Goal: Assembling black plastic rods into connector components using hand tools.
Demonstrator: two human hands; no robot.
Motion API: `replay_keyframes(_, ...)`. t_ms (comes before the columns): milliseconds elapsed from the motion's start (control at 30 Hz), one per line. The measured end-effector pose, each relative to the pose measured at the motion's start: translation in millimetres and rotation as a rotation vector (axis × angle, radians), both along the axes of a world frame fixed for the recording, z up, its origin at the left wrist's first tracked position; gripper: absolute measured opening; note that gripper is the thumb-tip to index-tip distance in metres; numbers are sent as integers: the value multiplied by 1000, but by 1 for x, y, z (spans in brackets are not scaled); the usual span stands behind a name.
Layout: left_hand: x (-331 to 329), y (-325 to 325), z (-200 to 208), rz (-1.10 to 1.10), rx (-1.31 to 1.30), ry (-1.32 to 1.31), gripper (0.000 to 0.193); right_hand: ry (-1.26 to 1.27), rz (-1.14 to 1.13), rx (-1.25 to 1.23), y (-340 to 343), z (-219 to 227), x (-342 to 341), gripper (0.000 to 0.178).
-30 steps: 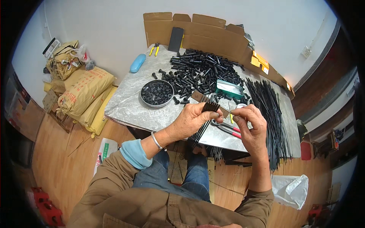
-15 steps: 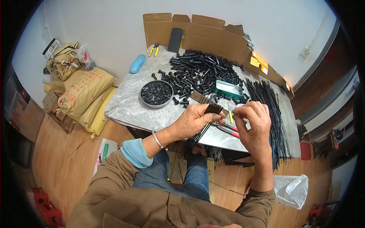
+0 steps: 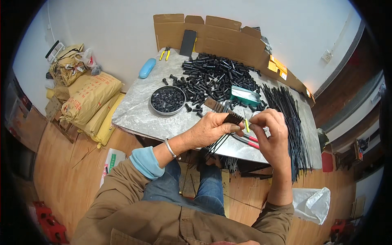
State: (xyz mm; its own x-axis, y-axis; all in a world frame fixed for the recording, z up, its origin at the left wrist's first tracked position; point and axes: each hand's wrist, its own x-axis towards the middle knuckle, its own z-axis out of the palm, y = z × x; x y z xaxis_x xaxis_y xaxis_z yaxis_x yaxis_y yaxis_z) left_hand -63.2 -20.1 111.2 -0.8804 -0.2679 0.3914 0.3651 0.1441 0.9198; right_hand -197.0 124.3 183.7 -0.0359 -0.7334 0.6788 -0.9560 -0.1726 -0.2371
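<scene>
Our left hand [image 3: 214, 127] is clamped round a bunch of black strips [image 3: 234, 118], which sits above the near edge of the table [image 3: 134, 106], its tails slanting down toward our lap. Our right hand [image 3: 270, 130] is just beside it, thumb and fingertips drawn together; we cannot tell whether anything is pinched between them. Under that hand we see red-handled pliers [image 3: 250, 141] lying on the table. Behind our hands lies a heap of black bolts [image 3: 222, 73], with a green box [image 3: 245, 101] at its near right side and a round dish [image 3: 167, 114] of small dark pieces to its left. To our right, long black rods [image 3: 288, 122] overhang the table edge.
</scene>
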Motion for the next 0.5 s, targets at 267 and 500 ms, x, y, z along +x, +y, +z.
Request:
replay_keyframes(267, 2, -3, 2, -37, 23, -31, 26, -222, 38, 49, -3, -12, -3, 14)
replay_keyframes(500, 2, -3, 4, -42, -17, -50, 28, -2, -44, -32, 1, -4, 2, 15)
